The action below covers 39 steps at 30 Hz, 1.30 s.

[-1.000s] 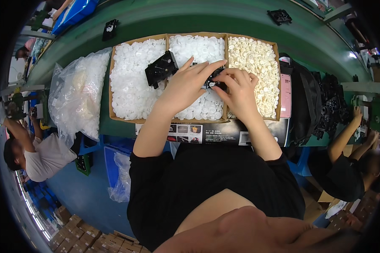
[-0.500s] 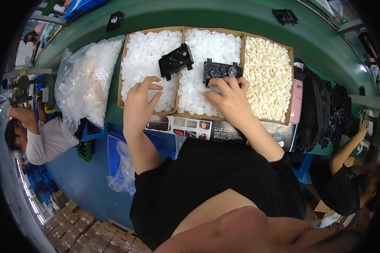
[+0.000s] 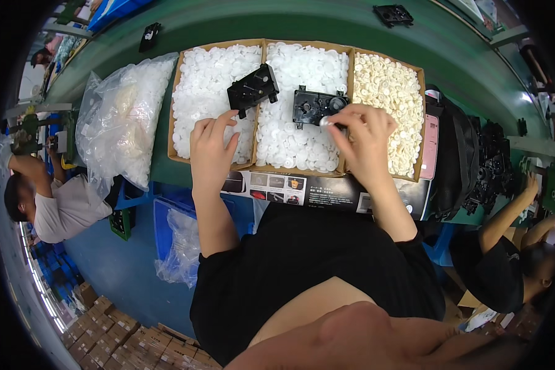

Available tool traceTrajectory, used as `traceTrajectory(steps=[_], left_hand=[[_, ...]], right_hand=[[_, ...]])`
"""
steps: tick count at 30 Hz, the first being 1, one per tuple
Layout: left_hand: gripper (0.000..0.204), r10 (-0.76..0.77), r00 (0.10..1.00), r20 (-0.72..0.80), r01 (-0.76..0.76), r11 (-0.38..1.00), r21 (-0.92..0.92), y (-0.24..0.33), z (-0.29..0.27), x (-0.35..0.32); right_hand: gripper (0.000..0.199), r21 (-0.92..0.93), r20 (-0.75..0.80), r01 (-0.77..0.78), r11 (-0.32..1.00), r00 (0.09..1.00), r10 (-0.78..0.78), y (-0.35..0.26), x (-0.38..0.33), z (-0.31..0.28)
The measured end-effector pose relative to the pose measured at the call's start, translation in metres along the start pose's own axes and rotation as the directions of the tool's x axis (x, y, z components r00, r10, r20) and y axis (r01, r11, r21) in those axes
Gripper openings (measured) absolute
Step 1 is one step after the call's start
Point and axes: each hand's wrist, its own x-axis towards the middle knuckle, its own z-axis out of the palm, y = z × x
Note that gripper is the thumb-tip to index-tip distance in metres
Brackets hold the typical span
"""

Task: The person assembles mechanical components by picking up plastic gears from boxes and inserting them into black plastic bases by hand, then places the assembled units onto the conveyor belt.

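Three shallow cardboard boxes stand side by side in front of me. Small white round plastic parts [image 3: 213, 74] fill the left box, more white ones [image 3: 305, 68] the middle one, and cream ring-shaped parts [image 3: 385, 80] the right one. My left hand [image 3: 213, 148] hovers over the left box, fingers apart, its fingertips close below a tilted black plastic housing [image 3: 251, 90]. A second black housing [image 3: 314, 106], with a round feature on its right side, lies over the middle box. Beside its lower right edge, my right hand [image 3: 367, 135] pinches a small white round part [image 3: 325, 121].
A clear plastic bag [image 3: 126, 105] of white parts lies left of the boxes. On the right are a pink flat object [image 3: 430, 148], a black bag [image 3: 453, 154] and piled black parts [image 3: 493, 166]. Two more black housings lie on the green surface beyond. Co-workers sit on both sides.
My right hand has lifted and shifted right from the middle box's housing, and a white round part now shows at its fingertips. The black housings on the far green surface have moved left.
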Motion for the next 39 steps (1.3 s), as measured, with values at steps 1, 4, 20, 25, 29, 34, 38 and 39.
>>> traceTrajectory(steps=[1,4,20,25,29,34,38,39], left_hand=[[0.046,0.006,1.000,0.001,-0.006,1.000,-0.005,0.002,0.001,0.001],[0.036,-0.101,0.992,-0.069,0.091,0.987,-0.136,0.007,0.001,-0.002],[0.014,-0.029,0.996,-0.085,-0.032,0.771,-0.637,0.061,0.026,0.044],[0.020,0.112,0.993,0.038,-0.057,0.735,-0.676,0.097,0.042,0.059],[0.023,0.112,0.987,0.116,-0.016,0.784,-0.620,0.101,0.049,0.059],[0.024,0.130,0.980,0.150,-0.014,0.799,-0.601,0.103,0.052,0.061],[0.023,0.153,0.979,0.134,-0.047,0.811,-0.583,0.105,0.049,0.061],[0.022,0.161,0.979,0.126,-0.060,0.817,-0.573,0.106,0.049,0.062]], right_hand=[[0.013,-0.006,-0.003,-0.004,1.000,1.000,0.004,0.003,0.000,-0.001],[0.013,-0.009,-0.052,-0.055,0.998,0.997,0.054,0.012,0.000,0.001],[0.015,-0.012,0.014,-0.049,0.999,0.999,0.049,0.009,0.001,0.012],[0.016,0.003,-0.068,-0.082,0.997,0.994,0.082,0.015,-0.003,-0.004],[0.017,-0.002,-0.092,-0.121,0.993,0.988,0.120,0.025,-0.010,-0.016],[0.017,0.000,-0.117,-0.160,0.987,0.980,0.159,0.035,-0.016,-0.024],[0.017,0.000,-0.141,-0.164,0.986,0.977,0.162,0.038,-0.021,-0.028],[0.017,0.001,-0.149,-0.161,0.987,0.976,0.160,0.039,-0.022,-0.029]])
